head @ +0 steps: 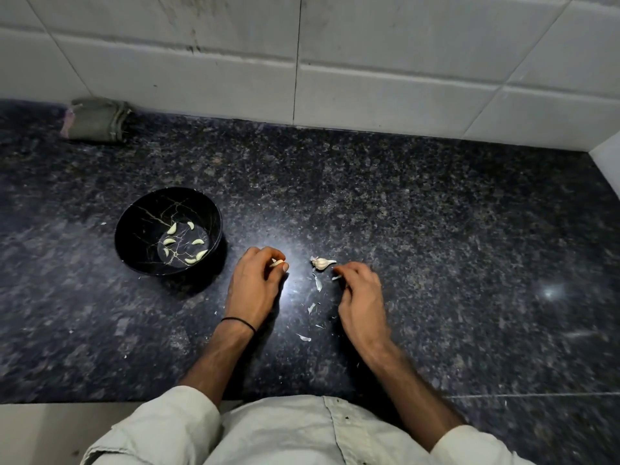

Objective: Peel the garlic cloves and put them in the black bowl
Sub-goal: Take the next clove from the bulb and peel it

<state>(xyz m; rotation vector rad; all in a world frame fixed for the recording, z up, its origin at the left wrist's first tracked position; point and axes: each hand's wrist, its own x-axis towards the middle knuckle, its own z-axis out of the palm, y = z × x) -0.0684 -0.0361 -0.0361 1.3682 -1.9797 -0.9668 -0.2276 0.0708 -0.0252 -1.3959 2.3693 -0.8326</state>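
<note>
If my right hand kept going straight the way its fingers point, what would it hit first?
Probably the small garlic bulb on the counter, just ahead of the right hand, whose fingers aim up and left at it. The hand is blurred, so its height is uncertain.

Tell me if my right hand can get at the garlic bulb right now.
Probably yes. The right hand sits just beside the garlic bulb on the counter, with only bare counter between them. Its curled fingers may pinch a peel scrap, which it might need to drop first.
</note>
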